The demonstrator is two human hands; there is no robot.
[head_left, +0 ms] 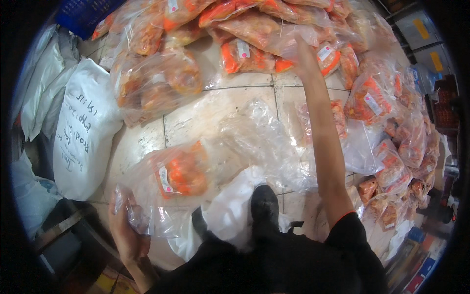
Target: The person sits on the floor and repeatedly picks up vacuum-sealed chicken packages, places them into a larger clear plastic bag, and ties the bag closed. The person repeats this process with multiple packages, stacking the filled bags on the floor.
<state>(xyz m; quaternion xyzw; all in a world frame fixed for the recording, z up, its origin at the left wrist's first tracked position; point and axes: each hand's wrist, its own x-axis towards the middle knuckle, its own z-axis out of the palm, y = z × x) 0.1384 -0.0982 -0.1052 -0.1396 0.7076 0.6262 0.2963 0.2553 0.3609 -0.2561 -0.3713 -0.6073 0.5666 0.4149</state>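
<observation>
Right arm [325, 142] outstretched forward, right hand [302, 48] blurred; left hand [123, 230] low, curled in a grip.

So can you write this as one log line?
Left hand: gripping clear bag | right hand: at bag pile, grip unclear | left side: white sack

Glare brightens the floor [240, 101]; fisheye edges bend, fading black.

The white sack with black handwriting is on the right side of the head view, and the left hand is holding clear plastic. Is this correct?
Not fully: in the head view, the white sack is on the left side, not the right. The rest is correct: the left hand is holding clear plastic.
</observation>
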